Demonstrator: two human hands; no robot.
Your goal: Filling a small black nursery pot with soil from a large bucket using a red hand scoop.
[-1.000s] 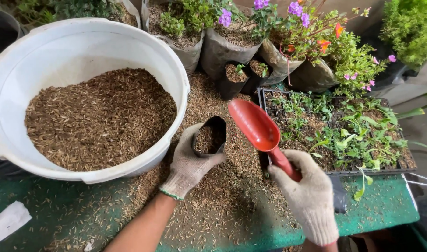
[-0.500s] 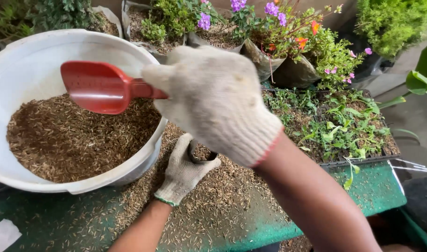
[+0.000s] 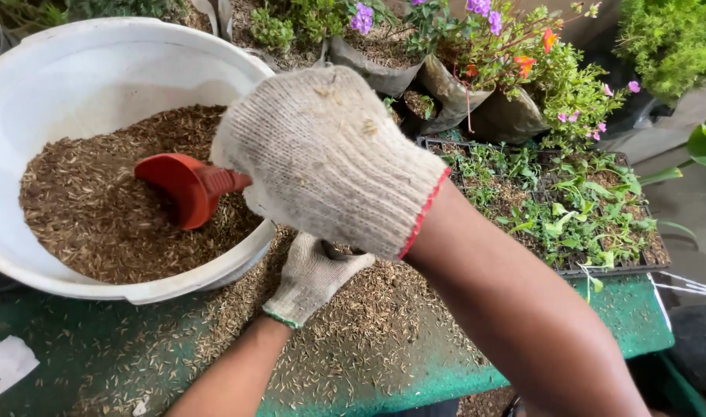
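Observation:
My right hand [image 3: 326, 158], in a knitted glove, reaches across to the left and grips the handle of a red scoop [image 3: 184, 185]. The scoop's bowl is dug into the brown husk mix inside a big white tub [image 3: 98, 58]. My left hand [image 3: 310, 278], also gloved, rests on the husk-strewn table and holds a small black nursery bag [image 3: 339, 250]. My right arm hides most of that bag.
A black seedling tray [image 3: 569, 208] with green sprouts lies to the right. Potted flowering plants [image 3: 515, 62] and filled grow bags line the back. Loose husk covers the green table [image 3: 631, 324]. A white scrap [image 3: 5, 367] lies at the front left.
My right hand swung the empty red scoop from beside the black bag over to the tub and lowered it into the husk mix. The left hand kept its hold on the bag.

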